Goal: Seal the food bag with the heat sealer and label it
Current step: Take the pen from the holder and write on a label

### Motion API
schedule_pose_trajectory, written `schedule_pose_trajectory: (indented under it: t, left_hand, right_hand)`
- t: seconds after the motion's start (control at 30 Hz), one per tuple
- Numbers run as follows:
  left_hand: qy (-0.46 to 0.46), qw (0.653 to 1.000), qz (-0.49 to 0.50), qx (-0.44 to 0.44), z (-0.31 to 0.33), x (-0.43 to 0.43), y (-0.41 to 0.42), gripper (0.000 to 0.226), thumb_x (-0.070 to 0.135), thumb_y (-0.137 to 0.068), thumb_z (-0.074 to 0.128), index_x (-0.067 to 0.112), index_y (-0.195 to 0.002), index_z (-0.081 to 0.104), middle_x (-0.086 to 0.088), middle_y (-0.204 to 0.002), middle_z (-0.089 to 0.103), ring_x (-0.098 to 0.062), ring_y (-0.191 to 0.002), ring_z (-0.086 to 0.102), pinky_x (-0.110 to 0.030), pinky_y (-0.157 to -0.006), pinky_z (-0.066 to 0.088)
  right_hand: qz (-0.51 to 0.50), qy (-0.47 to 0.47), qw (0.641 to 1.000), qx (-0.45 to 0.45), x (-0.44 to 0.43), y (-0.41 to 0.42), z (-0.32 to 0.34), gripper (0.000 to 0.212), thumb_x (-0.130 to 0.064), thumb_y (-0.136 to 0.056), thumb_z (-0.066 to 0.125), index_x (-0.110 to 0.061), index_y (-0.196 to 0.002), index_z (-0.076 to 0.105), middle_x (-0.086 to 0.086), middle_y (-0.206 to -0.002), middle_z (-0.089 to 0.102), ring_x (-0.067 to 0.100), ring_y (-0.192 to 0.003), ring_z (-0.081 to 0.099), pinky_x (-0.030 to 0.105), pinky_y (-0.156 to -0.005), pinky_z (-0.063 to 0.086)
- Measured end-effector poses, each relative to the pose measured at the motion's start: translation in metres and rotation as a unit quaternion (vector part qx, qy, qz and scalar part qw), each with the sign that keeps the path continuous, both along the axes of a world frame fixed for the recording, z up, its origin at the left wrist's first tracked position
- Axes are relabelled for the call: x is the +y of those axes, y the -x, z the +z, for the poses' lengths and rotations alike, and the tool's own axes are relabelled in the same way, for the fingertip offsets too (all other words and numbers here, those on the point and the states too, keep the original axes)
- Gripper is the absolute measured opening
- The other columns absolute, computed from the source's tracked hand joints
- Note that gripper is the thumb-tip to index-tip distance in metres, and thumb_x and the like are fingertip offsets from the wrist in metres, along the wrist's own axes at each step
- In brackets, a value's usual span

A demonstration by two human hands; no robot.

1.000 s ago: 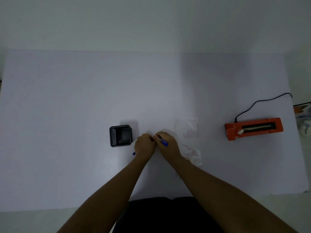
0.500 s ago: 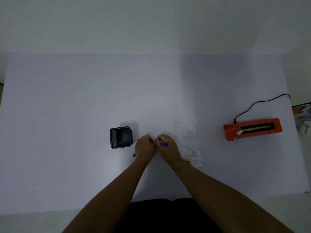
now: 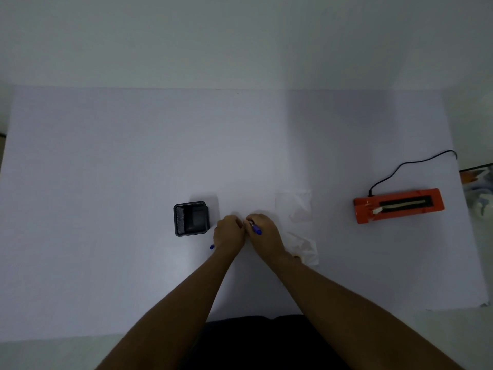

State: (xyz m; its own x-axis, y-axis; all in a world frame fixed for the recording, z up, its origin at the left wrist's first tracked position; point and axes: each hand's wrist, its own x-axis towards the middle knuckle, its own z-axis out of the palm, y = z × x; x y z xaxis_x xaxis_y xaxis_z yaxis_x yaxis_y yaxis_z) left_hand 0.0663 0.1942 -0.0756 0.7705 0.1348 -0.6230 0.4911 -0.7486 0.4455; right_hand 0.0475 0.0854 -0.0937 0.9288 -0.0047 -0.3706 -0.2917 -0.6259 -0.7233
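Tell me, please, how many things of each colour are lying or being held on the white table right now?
Orange: 1, the heat sealer
Black: 1, the square tray
Blue: 2, the marker in the right hand, and the cap by the left hand
Clear: 2, one plastic bag, another
Total: 6

Most of the blue marker pen [image 3: 255, 228] is buried in the closed fingers [image 3: 260, 221] of the right hand [image 3: 264, 233]; only a short stretch shows above the knuckles. What lies under the fingertips of both hands is hidden. A small blue piece [image 3: 212, 247] peeks out beside the heel of the left hand [image 3: 229, 233], too small to identify. The crumpled clear plastic bag [image 3: 304, 245] is partly covered by the right wrist. Cluttered items [image 3: 478, 182] are cut off by the right edge
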Motion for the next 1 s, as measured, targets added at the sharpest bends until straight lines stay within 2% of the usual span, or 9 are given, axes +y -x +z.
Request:
schedule_pose_trajectory:
  t: [0.1, 0.27, 0.4, 0.8, 1.0]
  left_hand:
    - [-0.006, 1.000, -0.010, 0.005, 0.001, -0.001, -0.001, 0.016, 0.013, -0.087, 0.056, 0.010, -0.078, 0.069, -0.006, -0.075, 0.068, -0.022, -0.067, 0.067, -0.035, -0.062, 0.059]
    - [-0.006, 1.000, -0.014, 0.009, 0.000, 0.000, -0.001, 0.018, 0.009, -0.087, 0.055, 0.008, -0.076, 0.069, -0.008, -0.075, 0.069, -0.023, -0.067, 0.067, -0.035, -0.062, 0.059]
    - [-0.006, 1.000, -0.017, 0.012, 0.000, 0.000, -0.002, 0.018, 0.010, -0.087, 0.056, 0.007, -0.076, 0.069, -0.008, -0.075, 0.069, -0.022, -0.066, 0.067, -0.034, -0.062, 0.059]
    - [-0.008, 1.000, -0.019, 0.011, 0.002, 0.000, -0.003, 0.018, 0.018, -0.090, 0.058, 0.007, -0.080, 0.069, -0.008, -0.076, 0.069, -0.023, -0.069, 0.068, -0.035, -0.065, 0.059]
    - [-0.007, 1.000, -0.009, 0.021, 0.006, -0.001, -0.005, 0.020, 0.019, -0.091, 0.059, 0.007, -0.080, 0.070, -0.008, -0.076, 0.069, -0.023, -0.069, 0.067, -0.030, -0.061, 0.055]
  right_hand:
    - [0.008, 0.007, 1.000, 0.002, 0.001, -0.002, -0.001, 0.021, -0.009, -0.091, 0.050, -0.009, -0.073, 0.059, 0.008, -0.074, 0.058, 0.021, -0.068, 0.053, 0.035, -0.065, 0.049]
    - [0.024, 0.042, 0.999, -0.025, 0.000, 0.000, -0.004, 0.024, -0.020, -0.089, 0.043, -0.011, -0.077, 0.061, 0.009, -0.079, 0.061, 0.022, -0.076, 0.054, 0.038, -0.069, 0.051]
    - [0.026, 0.053, 0.998, -0.029, 0.000, 0.001, -0.004, 0.020, -0.011, -0.089, 0.048, -0.008, -0.075, 0.062, 0.011, -0.077, 0.061, 0.025, -0.076, 0.054, 0.044, -0.068, 0.051]
    - [0.008, 0.046, 0.999, 0.004, -0.002, 0.002, 0.003, 0.016, -0.011, -0.091, 0.053, -0.005, -0.079, 0.063, 0.012, -0.080, 0.060, 0.024, -0.079, 0.053, 0.043, -0.072, 0.051]
    - [-0.004, 0.035, 0.999, -0.003, -0.004, 0.004, 0.006, 0.015, -0.009, -0.091, 0.053, -0.003, -0.082, 0.063, 0.014, -0.082, 0.060, 0.026, -0.081, 0.055, 0.043, -0.072, 0.052]
